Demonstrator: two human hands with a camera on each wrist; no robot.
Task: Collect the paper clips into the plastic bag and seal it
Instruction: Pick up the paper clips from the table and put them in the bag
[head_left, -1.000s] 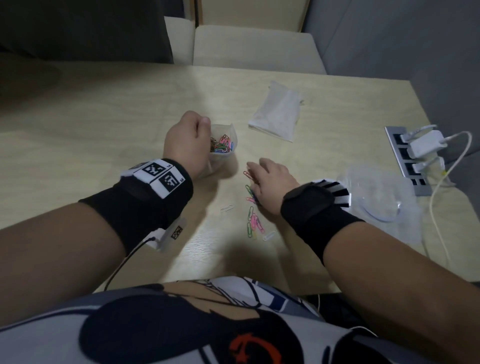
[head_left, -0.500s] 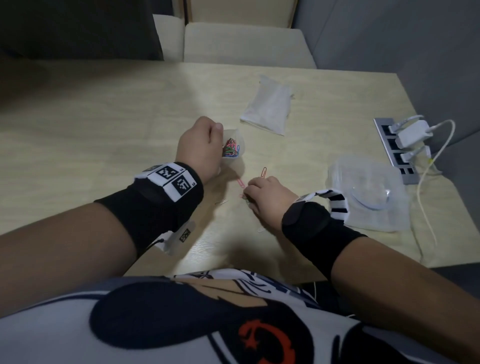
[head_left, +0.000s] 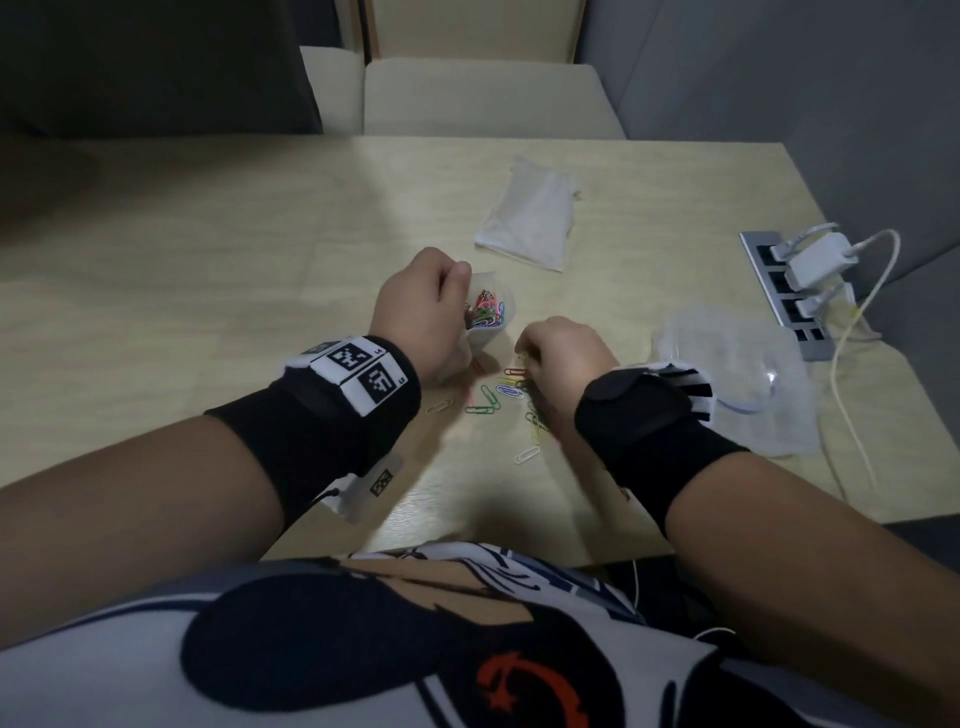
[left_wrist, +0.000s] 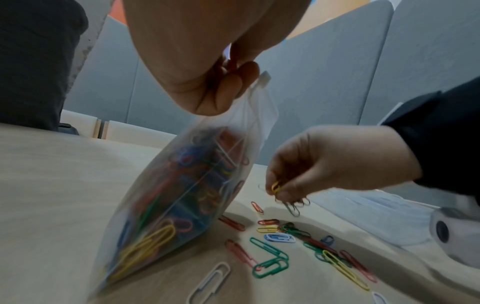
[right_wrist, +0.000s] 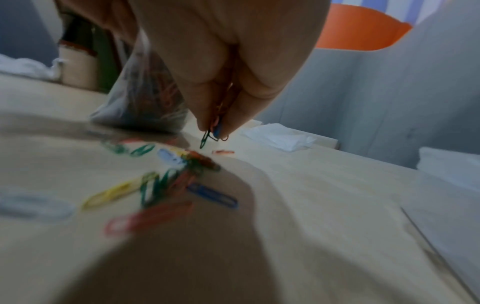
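Observation:
A clear plastic bag stands upright on the wooden table, part full of coloured paper clips. My left hand pinches its top edge and holds it up. Just right of the bag, my right hand hovers a little above the table and pinches a small bunch of paper clips in its fingertips. Several loose paper clips lie scattered on the table below and in front of it.
A white cloth pouch lies further back on the table. Clear plastic packaging sits to the right. Beyond it a power strip with white chargers and cables lies near the table's right edge.
My right hand went from flat on the clips to pinching a bunch and has lifted them off the table toward the bag. The left hand keeps hold of the bag.

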